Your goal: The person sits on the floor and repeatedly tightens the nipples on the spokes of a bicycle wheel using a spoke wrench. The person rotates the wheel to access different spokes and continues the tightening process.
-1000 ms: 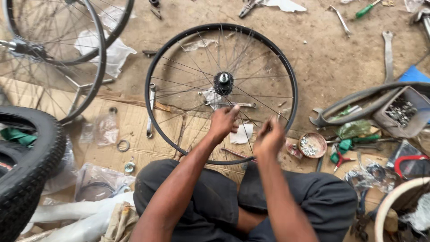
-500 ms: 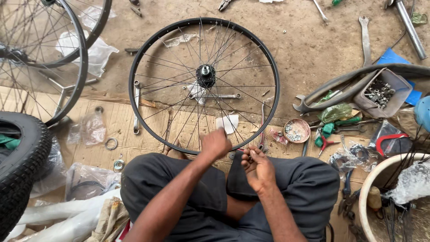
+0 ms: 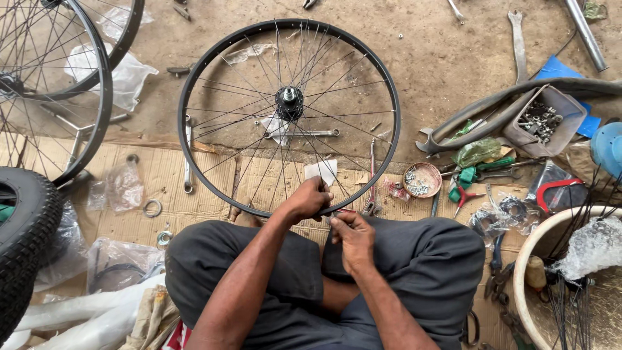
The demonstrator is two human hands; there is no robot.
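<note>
Directly below my head camera, a black spoked bicycle wheel [image 3: 289, 116] lies flat on the ground, its far half on bare dirt floor [image 3: 447, 58] and its near half on a sheet of cardboard [image 3: 194, 194]; its hub sits at the centre and its near rim almost touches my crossed legs in dark trousers; my left hand [image 3: 306, 201] rests on that near rim, fingers curled closed around the rim and the spokes there; my right hand [image 3: 351, 238] sits just beside it, slightly nearer me, fingers bent inward and pinched on something small at the rim, too small for me to identify; past the wheel's right edge, on the cardboard, stands a small round dish [image 3: 422, 179] of tiny metal parts, with green-handled tools just beyond it; further right a grey tray [image 3: 543, 122] holds nuts and bolts, touching a curved strip of tyre; at the left edge of the floor a second spoked wheel [image 3: 52, 91] stands tilted, and a black knobbly tyre [image 3: 23, 246] lies near my left knee.
</note>
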